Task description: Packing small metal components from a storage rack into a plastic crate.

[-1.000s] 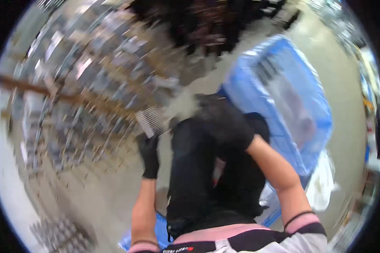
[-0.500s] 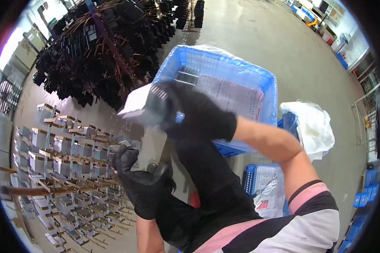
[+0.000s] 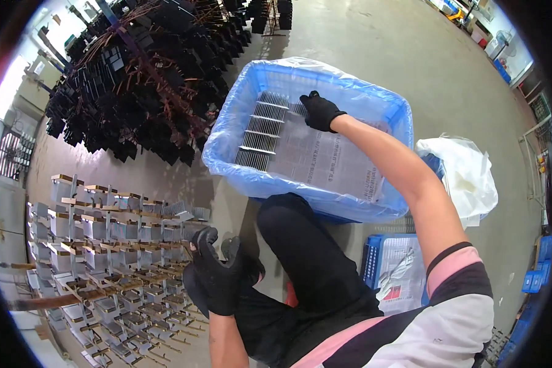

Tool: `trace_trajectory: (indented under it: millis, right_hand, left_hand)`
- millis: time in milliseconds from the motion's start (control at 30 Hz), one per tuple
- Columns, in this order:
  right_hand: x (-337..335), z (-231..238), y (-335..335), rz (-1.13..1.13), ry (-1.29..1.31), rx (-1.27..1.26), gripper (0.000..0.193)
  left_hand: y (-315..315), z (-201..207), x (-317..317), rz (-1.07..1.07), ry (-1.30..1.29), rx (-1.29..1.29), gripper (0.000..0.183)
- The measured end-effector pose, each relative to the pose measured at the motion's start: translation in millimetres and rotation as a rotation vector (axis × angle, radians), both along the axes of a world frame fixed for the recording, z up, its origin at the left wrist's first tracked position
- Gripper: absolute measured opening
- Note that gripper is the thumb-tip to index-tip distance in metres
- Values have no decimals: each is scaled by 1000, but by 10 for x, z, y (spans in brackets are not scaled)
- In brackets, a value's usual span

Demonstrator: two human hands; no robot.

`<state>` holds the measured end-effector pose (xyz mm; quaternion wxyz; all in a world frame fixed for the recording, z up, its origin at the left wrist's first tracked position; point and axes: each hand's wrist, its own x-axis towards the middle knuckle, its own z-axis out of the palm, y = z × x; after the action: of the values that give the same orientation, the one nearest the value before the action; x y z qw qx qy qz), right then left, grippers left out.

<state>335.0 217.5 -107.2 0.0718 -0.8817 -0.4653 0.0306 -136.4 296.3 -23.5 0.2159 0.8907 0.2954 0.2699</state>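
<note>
My right hand (image 3: pixel 320 113), in a black glove, is down inside a blue crate (image 3: pixel 405 141) lined with clear plastic. Its fingers are curled at the end of a grey finned metal heat sink (image 3: pixel 297 109), partly covered by the glove. Just left of it, a column of similar heat sinks (image 3: pixel 262 133) lies along the crate's left side, on a printed sheet (image 3: pixel 325 153). My left hand (image 3: pixel 218 267), gloved in black, is above my lap near the hanging rack, its fingers apart and nothing between them.
A rack (image 3: pixel 98 245) hung with many grey metal parts stands at the left. Behind it hang black plates (image 3: pixel 135 92) on copper-coloured hooks. Right of the crate is a white bag (image 3: pixel 463 175); a smaller blue crate (image 3: pixel 398 264) with plastic film stands below.
My right hand has moved from the crate's left edge into the crate, carrying a heat sink onto the sheet. My left hand has shifted slightly right and down.
</note>
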Motion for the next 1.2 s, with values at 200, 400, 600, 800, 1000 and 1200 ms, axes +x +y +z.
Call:
trace_trajectory:
  millis: [200, 400, 600, 800, 1000, 1200]
  right_hand:
    - [-145, -89, 76, 1, -191, 8, 50]
    - [-134, -240, 155, -191, -305, 61, 29]
    - [-230, -407, 169, -122, -492, 71, 41]
    - [-331, -356, 119, -49, -560, 39, 44]
    - [-354, -338, 135, -67, -530, 33, 45]
    - [-342, -231, 93, -39, -405, 11, 44]
  left_hand:
    - [6, 10, 27, 32, 19, 46, 43]
    - [-38, 99, 106, 40, 91, -54, 41]
    - [-58, 140, 65, 37, 90, -2, 41]
    - [20, -42, -107, 27, -39, 86, 38]
    - [26, -23, -165, 47, -76, 97, 37]
    - [18, -14, -150, -3, -42, 96, 34]
